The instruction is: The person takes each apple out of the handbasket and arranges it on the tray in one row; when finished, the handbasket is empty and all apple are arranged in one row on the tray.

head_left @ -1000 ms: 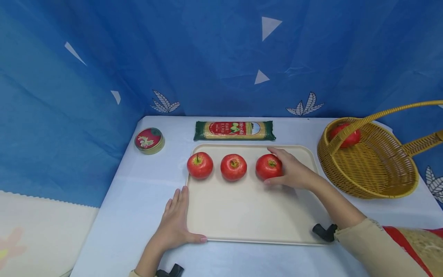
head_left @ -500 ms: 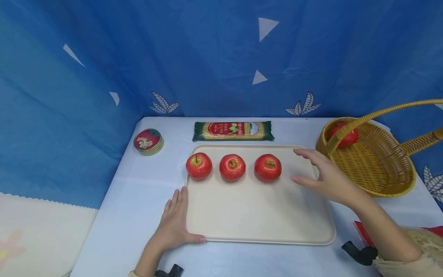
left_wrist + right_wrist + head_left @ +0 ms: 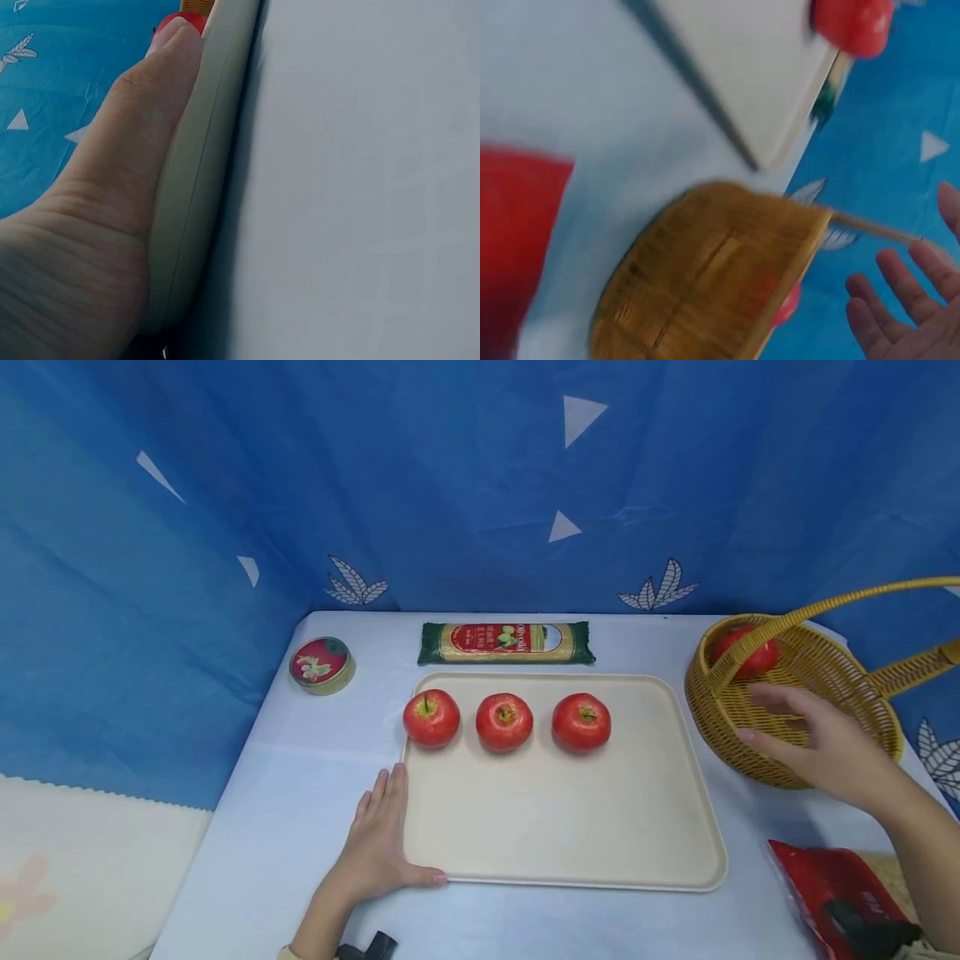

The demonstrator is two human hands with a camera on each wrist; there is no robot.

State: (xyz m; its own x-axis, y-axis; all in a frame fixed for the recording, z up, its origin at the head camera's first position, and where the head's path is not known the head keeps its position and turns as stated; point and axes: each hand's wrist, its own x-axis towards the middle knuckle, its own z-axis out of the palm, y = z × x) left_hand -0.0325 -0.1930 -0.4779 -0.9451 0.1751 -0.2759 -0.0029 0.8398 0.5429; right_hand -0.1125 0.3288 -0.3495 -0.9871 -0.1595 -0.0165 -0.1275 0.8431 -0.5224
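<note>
Three red apples stand in a row along the far part of a cream tray (image 3: 562,818): a left apple (image 3: 431,719), a middle apple (image 3: 505,723) and a right apple (image 3: 582,723). My left hand (image 3: 377,843) rests at the tray's near left corner, fingers straight along its left side and thumb along its front edge. In the left wrist view the thumb (image 3: 142,120) lies against the tray's side. Over the near side of a wicker basket (image 3: 738,760) is my right hand (image 3: 836,752), fingers spread and holding nothing. Another apple (image 3: 756,658) lies inside the basket.
A pack of spaghetti (image 3: 506,643) lies behind the tray. At the back left stands a round tin (image 3: 322,666). A red-and-clear bag (image 3: 832,885) is at the front right, under my right forearm. The basket's tall handle (image 3: 862,593) arches up on the right.
My right hand has let go of the right apple, leaving it on the tray, and has moved right to over the basket. The left hand has stayed in place.
</note>
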